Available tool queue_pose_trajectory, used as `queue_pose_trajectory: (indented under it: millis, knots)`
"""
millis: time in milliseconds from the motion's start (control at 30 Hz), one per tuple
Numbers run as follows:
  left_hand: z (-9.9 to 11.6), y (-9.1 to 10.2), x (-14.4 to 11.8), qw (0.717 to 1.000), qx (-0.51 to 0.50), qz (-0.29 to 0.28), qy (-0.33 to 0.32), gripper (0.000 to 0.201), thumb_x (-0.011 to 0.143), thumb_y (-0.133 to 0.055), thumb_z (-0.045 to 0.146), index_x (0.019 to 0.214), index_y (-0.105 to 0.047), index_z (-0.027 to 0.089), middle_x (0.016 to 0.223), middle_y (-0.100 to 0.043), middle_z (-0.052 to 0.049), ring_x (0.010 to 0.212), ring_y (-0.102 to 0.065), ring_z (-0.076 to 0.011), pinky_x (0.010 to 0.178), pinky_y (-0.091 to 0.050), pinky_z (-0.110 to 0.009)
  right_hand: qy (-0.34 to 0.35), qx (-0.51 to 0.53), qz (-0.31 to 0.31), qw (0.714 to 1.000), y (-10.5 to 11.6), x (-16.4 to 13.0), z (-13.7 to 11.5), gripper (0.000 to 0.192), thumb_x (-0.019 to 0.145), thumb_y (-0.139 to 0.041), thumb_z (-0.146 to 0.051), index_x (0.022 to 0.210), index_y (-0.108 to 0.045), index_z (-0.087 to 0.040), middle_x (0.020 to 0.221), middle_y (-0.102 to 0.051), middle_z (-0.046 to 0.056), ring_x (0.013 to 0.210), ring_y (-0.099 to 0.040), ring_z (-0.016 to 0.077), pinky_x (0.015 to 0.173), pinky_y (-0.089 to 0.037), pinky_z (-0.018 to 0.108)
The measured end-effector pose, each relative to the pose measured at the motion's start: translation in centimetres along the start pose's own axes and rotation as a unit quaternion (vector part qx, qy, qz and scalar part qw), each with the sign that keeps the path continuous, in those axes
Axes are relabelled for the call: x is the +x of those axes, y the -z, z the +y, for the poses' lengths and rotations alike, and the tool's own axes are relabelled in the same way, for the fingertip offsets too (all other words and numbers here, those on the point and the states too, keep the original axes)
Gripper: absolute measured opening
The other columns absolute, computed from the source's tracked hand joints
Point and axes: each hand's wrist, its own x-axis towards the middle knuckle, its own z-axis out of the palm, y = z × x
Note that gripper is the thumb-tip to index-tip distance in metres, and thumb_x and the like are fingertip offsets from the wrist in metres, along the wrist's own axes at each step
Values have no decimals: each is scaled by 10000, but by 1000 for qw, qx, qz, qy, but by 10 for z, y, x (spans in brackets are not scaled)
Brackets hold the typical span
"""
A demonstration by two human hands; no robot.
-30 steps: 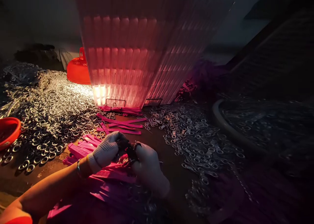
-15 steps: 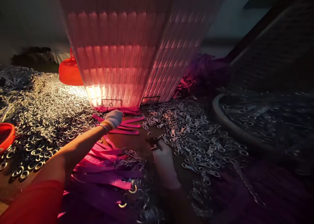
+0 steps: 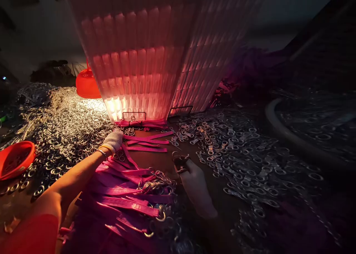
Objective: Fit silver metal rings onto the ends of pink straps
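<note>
Head view: your hands have parted. Left hand (image 3: 113, 140) now reaches onto loose pink straps (image 3: 144, 139), grip hidden; right hand (image 3: 194, 180) stays closed on dark clip (image 3: 180, 162).

— Where are the hands?
— The gloved left hand (image 3: 113, 140) reaches out to the loose pink straps (image 3: 146, 139) lying in front of the tall ribbed pink stack (image 3: 144, 61); whether it grips one is unclear. The gloved right hand (image 3: 194, 183) pinches a small dark clasp (image 3: 180, 162).
— And around them?
— Metal rings (image 3: 69, 124) heaped left, more hardware right, an orange bowl (image 3: 15, 160) at the left edge, finished straps (image 3: 130, 202) nearest.
</note>
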Motion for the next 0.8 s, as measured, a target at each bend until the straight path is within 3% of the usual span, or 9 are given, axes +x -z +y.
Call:
queue_pose_trajectory:
  millis: [167, 267, 367, 500, 567, 633, 733, 800]
  knots:
    - [3, -9, 4, 1000, -11, 23, 1, 312, 899, -421, 63, 1113, -647, 54, 1158, -611, -219, 1016, -644, -258, 882, -504, -335, 16, -10, -4, 1000, -1, 1, 5, 471, 829, -551, -520, 968, -743, -112, 682, -591, 18, 665, -461, 178, 617, -399, 286]
    - [2, -6, 0, 999, -27, 43, -5, 307, 888, -451, 66, 1125, -642, 108, 1186, -619, -174, 1027, -636, -234, 887, -494, -307, 22, -9, -12, 1000, -1, 0, 7, 472, 838, -554, -518, 1012, -741, -121, 742, -653, 44, 696, -512, 196, 634, -428, 296]
    - [0, 7, -9, 996, -50, 70, -15, 296, 876, -473, 72, 1109, -641, 145, 1112, -662, -124, 997, -638, -207, 883, -490, -285, 36, 1, -23, 999, 1, -3, 1, 413, 858, -552, -465, 1054, -732, -150, 821, -703, 60, 758, -583, 217, 685, -476, 315]
    - [5, 43, -42, 983, -101, 137, -74, 306, 921, -448, 134, 1166, -629, 159, 1150, -659, -113, 1077, -607, -202, 973, -464, -313, 138, 6, -63, 988, 0, -9, -31, 263, 887, -550, -339, 1032, -723, -203, 1018, -722, 81, 930, -646, 231, 828, -510, 351]
    - [17, 64, -71, 954, -185, 184, -151, 300, 922, -460, 160, 1152, -652, 157, 1136, -663, -119, 1087, -601, -210, 994, -458, -342, 201, 7, -96, 975, -8, -14, -52, 202, 896, -552, -278, 991, -719, -214, 1175, -687, 100, 1064, -636, 240, 898, -505, 363]
    - [32, 81, -105, 910, -304, 188, -208, 265, 912, -511, 206, 1115, -678, 168, 1098, -677, -104, 1035, -619, -195, 950, -481, -325, 246, 13, -135, 960, -19, -21, -71, 177, 905, -546, -231, 956, -714, -208, 1262, -650, 115, 1170, -600, 248, 949, -493, 373]
    - [54, 85, -147, 835, -521, 99, -146, 339, 884, -606, 292, 1199, -652, 175, 912, -675, -53, 710, -599, -112, 647, -495, -225, 274, 34, -184, 943, -37, -36, -88, 230, 906, -524, -166, 1066, -687, -200, 1191, -674, 112, 1106, -621, 223, 926, -501, 358]
    - [62, 75, -164, 751, -657, 9, -61, 379, 862, -634, 335, 1200, -647, 164, 717, -609, 0, 480, -449, -54, 444, -359, -178, 273, 29, -190, 943, -44, -47, -90, 272, 897, -515, -139, 1113, -667, -202, 1100, -693, 92, 983, -641, 203, 859, -511, 336]
